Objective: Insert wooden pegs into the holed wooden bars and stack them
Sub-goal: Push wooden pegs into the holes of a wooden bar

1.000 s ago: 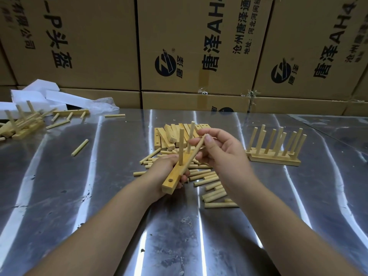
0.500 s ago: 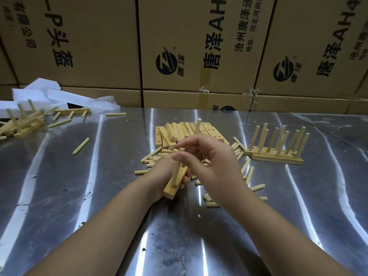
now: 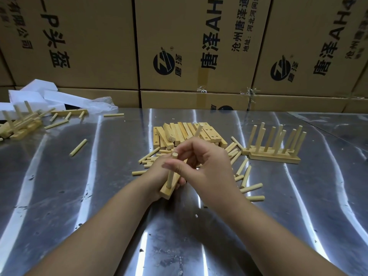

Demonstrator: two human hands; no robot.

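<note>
On the table (image 3: 59,196), the pile of spare bars (image 3: 179,132) lies just beyond the grip, the finished rack (image 3: 274,156) stands well off to its right, and loose pegs (image 3: 251,187) are scattered beside and behind it. The left hand (image 3: 155,174) is closed around the bar (image 3: 169,191) from below and holds it clear of the table. A second ago the right hand (image 3: 209,168) carried a peg (image 3: 170,174) slanted across the bar, and the hole at the near end was empty. Now that peg stands in that hole, with the right hand's fingers pinching it just under its top, so this insertion looks made or nearly so. Whether it is fully seated cannot be told. The bar's long axis runs from its near end, low and towards the person, away and slightly right under the right hand, which hides its far half. The peg's long axis is close to upright and square to the bar, its top leaning a little right. A far peg (image 3: 199,130) rises above the right hand's knuckles with the same lean. With the near hole filled, this bar seems close to ready for stacking.
</note>
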